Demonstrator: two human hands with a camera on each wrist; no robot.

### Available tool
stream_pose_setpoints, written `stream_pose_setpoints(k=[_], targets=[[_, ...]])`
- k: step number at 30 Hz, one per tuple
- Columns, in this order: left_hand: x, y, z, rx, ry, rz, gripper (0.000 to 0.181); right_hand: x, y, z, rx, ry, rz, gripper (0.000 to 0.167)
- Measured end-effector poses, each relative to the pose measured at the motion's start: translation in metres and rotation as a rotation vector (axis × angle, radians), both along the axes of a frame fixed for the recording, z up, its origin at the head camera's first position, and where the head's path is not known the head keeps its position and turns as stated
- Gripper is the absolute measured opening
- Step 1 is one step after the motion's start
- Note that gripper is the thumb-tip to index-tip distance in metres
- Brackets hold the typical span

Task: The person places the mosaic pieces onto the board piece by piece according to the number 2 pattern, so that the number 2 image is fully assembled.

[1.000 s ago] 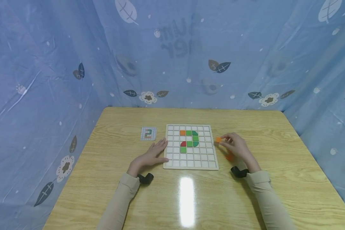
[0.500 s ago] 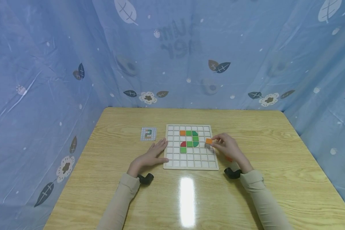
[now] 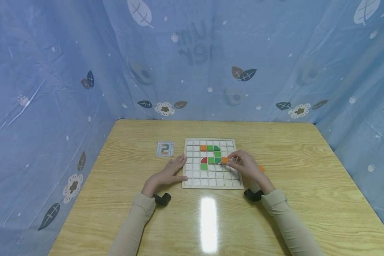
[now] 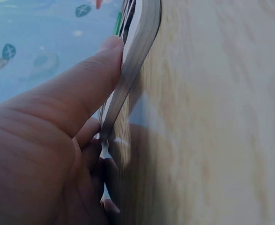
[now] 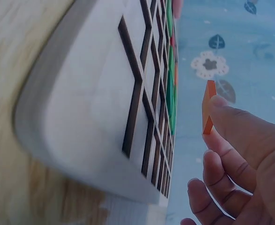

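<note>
My right hand [image 3: 247, 166] pinches an orange square tile [image 3: 225, 160] between thumb and fingertips, above the right part of the white gridded board [image 3: 195, 182]. In the right wrist view, that orange tile [image 5: 208, 107] is seen nearly edge-on, apart from the board [image 5: 85, 93]. My left hand [image 3: 169, 173] rests at the board's left edge with fingers extended; its thumb [image 4: 88, 79] touches the rim in the left wrist view. Set in the grid are an orange tile [image 3: 203, 147], several green tiles [image 3: 217, 154] and a red rounded tile [image 3: 204, 160].
A small pattern card [image 3: 165, 149] lies on the wooden table [image 3: 140, 135] left of the board. Another orange piece [image 3: 261, 168] lies right of the board, partly hidden by my right hand. A blue patterned curtain [image 3: 192, 99] stands behind the table.
My right hand has carried the orange tile leftward, from beside the board to above the grid near the green tiles. My left hand has stayed in place.
</note>
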State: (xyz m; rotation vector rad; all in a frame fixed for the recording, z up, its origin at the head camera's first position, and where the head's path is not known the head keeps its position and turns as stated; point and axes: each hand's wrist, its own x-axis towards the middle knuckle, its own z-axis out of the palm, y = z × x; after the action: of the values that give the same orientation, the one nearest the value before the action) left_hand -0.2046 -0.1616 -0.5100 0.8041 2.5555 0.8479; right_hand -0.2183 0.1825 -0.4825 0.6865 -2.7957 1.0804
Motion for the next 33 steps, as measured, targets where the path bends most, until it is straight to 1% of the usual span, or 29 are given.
stream_pose_setpoints(k=[11,18,23,33], targets=[[0.001,0.001,0.001,0.009,0.011,-0.008,0.084,0.001,-0.014,0.001,0.006,0.005,0.037,0.024],[0.0,0.001,0.001,0.008,0.009,-0.004,0.084,0.002,-0.02,-0.004,0.012,0.024,0.059,0.023],[0.0,0.001,0.001,0.005,0.008,-0.004,0.084,0.003,-0.026,-0.005,0.02,0.047,0.08,0.023],[0.001,0.0,0.002,0.004,0.0,-0.002,0.084,0.005,-0.037,-0.007,0.049,0.047,0.096,0.023]])
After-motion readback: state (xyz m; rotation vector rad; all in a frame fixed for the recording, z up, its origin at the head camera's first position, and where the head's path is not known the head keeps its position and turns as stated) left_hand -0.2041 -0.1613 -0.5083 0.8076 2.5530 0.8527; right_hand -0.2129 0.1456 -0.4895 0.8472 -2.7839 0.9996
